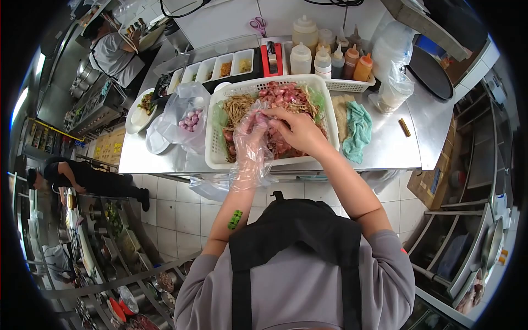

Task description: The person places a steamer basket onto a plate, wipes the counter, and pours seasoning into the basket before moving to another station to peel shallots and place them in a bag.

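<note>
A white perforated basket (211, 144) holds reddish-purple shallots (283, 94) and dry brown roots or stems (238, 108). Over its middle, my left hand (252, 127), in a clear plastic glove, has its fingers closed around a shallot. My bare right hand (297, 129) meets it from the right, its thumb and fingertips pinched at the same shallot. Left of the basket, a clear plastic bag (181, 99) contains peeled purple shallots (190, 121).
Squeeze bottles (301, 59) stand in a rack behind the basket. Right of it lie a teal cloth (357, 132) and a black round tray (432, 74). Left are a plate of food (141, 113) and small containers (225, 67). Other people stand at the far left.
</note>
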Demonstrator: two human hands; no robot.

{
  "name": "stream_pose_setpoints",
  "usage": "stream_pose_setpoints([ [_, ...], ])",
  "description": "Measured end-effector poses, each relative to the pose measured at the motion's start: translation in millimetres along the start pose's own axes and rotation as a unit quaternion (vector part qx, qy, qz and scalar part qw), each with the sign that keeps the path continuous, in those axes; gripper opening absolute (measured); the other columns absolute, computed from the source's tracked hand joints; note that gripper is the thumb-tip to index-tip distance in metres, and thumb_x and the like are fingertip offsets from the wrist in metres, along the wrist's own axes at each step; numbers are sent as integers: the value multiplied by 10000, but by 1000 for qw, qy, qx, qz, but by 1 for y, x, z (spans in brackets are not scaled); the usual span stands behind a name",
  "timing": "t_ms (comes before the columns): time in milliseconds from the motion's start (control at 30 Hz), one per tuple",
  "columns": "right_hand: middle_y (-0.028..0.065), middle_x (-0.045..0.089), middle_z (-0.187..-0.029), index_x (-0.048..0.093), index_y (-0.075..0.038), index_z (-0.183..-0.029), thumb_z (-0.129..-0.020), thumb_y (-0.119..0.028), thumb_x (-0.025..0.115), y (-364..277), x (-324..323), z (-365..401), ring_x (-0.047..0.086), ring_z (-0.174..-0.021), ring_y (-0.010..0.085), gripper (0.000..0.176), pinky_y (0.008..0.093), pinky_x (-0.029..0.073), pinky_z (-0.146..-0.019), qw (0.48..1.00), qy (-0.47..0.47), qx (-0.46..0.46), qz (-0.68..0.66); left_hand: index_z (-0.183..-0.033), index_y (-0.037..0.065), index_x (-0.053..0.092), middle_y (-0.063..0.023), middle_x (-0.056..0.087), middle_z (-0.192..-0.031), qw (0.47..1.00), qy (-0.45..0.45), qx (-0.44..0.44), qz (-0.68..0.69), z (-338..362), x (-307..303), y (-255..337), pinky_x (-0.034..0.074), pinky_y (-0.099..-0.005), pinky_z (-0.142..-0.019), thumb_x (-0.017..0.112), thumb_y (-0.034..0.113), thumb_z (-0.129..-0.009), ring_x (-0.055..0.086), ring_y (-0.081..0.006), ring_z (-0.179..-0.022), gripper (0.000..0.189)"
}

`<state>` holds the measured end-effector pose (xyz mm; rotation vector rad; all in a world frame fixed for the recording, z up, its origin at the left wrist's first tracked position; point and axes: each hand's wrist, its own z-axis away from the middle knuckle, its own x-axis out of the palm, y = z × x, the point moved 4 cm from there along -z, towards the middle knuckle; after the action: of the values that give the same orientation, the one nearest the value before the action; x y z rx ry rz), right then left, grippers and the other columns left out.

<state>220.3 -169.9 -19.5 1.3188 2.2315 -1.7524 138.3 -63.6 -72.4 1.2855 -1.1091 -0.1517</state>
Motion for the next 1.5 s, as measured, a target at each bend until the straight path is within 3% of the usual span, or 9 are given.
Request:
stream_pose_setpoints([
  [133, 156, 650, -954, 588, -119, -1165, -902, -187, 558, 10, 2, -3, 621, -861, 296, 273, 349, 470, -797, 997, -2, 30, -66, -1202, -26, 510, -87, 573, -1106, 1000, -25, -2, 12, 2, 9, 6, 452, -274, -882, 640, 121, -861, 561, -148, -975, 393],
  [200, 127, 652, -1015, 592, -101, -1165, -906, -184, 560, 23, 5, -7, 613, -919, 234, 273, 325, 452, -851, 978, -6, 39, -203, -1271, -22, 440, -103, 548, -1150, 998, -25, -26, 43, 3, 15, 9, 447, -290, -915, 628, 111, -865, 555, -168, -1014, 467],
  [300, 70, 619, -1137, 576, -41, -1180, -931, -169, 535, 28, 4, -6, 550, -1042, 132, 283, 299, 418, -917, 981, -42, 66, -178, -1337, -18, 369, -126, 525, -1193, 995, -32, -58, 73, 2, 12, 4, 449, -304, -944, 604, 96, -877, 550, -193, -1058, 530],
  [633, 121, 641, -1099, 615, -94, -1159, -904, -194, 570, 24, 1, -2, 600, -1001, 226, 277, 320, 437, -894, 989, -33, 55, -132, -1291, -25, 415, -156, 522, -1218, 996, -9, -66, 64, -2, -2, -7, 461, -320, -959, 580, 57, -883, 556, -210, -1066, 448],
  [700, 77, 642, -1080, 612, -56, -1153, -920, -181, 561, 27, 0, -2, 565, -988, 133, 269, 277, 422, -894, 990, -22, 65, -124, -1203, -20, 472, -123, 549, -1134, 995, -7, -62, 77, -3, -3, -8, 486, -289, -891, 601, 61, -874, 570, -183, -1000, 362],
  [800, 75, 641, -1074, 613, -55, -1152, -920, -182, 561, 26, -5, -3, 558, -966, 122, 269, 273, 425, -878, 990, -11, 58, -132, -1121, -10, 529, -95, 576, -1060, 994, 8, -59, 92, 0, -3, -7, 514, -265, -832, 625, 55, -860, 586, -161, -941, 285],
  [1133, 169, 629, -1072, 511, -122, -1271, -904, -208, 561, 15, -16, 1, 607, -994, 279, 380, 347, 449, -873, 987, -12, 161, -20, -1186, 29, 502, -116, 572, -1132, 991, -44, -37, 125, -4, -15, -15, 511, -307, -882, 663, 46, -828, 586, -210, -1021, 393],
  [1200, 123, 630, -1111, 458, -111, -1321, -902, -175, 565, 5, -6, 4, 614, -996, 195, 437, 302, 449, -897, 999, -21, 4, -41, -1193, 37, 498, -121, 571, -1135, 989, -51, -31, 137, -6, -21, -21, 513, -309, -879, 665, 39, -822, 587, -214, -1018, 407],
  [1500, 129, 599, -1165, 517, -168, -1273, -886, -201, 563, 4, 4, 7, 591, -996, 341, 392, 383, 463, -868, 998, -30, -35, -39, -1160, 40, 504, -153, 562, -1158, 984, -39, -25, 175, -4, -21, -19, 516, -328, -886, 633, -3, -825, 588, -234, -1022, 362],
])
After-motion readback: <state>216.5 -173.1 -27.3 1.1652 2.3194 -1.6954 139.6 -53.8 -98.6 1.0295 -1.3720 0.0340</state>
